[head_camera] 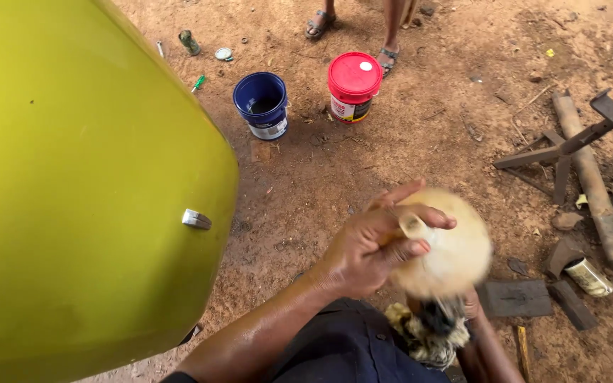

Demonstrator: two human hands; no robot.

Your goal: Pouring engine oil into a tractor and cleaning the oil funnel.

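Fluffy cream wool pad (455, 252), round, blurred w/ motion, is sitting low-center-right of the frame, just above the person's lap. Left hand (374, 248) is lying over the pad's left side, fingers (420, 216) curled & pressed onto it, thumb up top; a small pale piece is sticking out betw. the fingers, can't tell what it is. Right hand (471, 305) is mostly hidden under the pad at abt 6 o'clock from it, only a bit of knuckle & forearm showing, so can't tell its grip. A dark tool part (438, 315) is poking out below the pad, touching a shaggy, dirty off-white pad (420, 337) lying on the dark-blue clothing (349, 347). At 9 o'clock from the pad, a big yellow-green painted body panel (86, 184) is filling the left half, w/ a small chrome fitting (196, 219) on it. At 11 o'clock, well apart, a blue bucket (262, 105) is standing open on the red dirt ground (391, 142); just beside it at 12 o'clock a bucket w/ red lid (353, 85). Beyond those, another person's sandalled feet (319, 25) are standing. At 2–3 o'clock, rusty metal bars & a pipe (590, 177) are lying; at 3–4 o'clock a tin can (589, 276) on its side & a dark flat block (516, 298).
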